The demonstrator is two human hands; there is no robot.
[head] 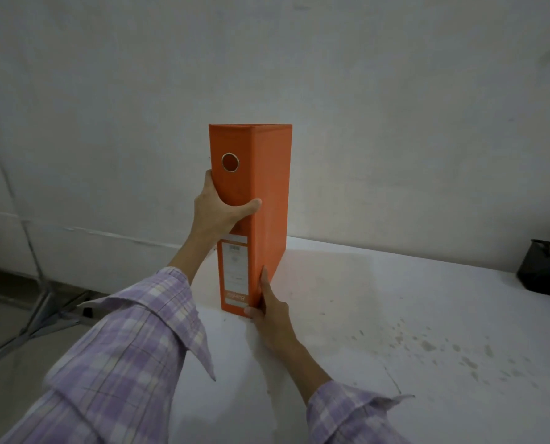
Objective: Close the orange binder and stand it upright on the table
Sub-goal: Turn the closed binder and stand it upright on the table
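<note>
The orange binder (268, 193) is closed and stands upright on the white table (379, 315), spine toward me, near the table's left edge. A metal-rimmed finger hole sits high on the spine and a white label lower down, its print upside down. My left hand (217, 209) wraps around the middle of the spine, thumb across the front. My right hand (268, 306) presses against the binder's lower right corner, fingers flat along the cover and thumb at the base.
A black mesh container (546, 267) stands at the table's far right edge. Grey stains speckle the table at the right. A pale wall rises behind. A metal stand's legs (39, 318) rest on the floor to the left.
</note>
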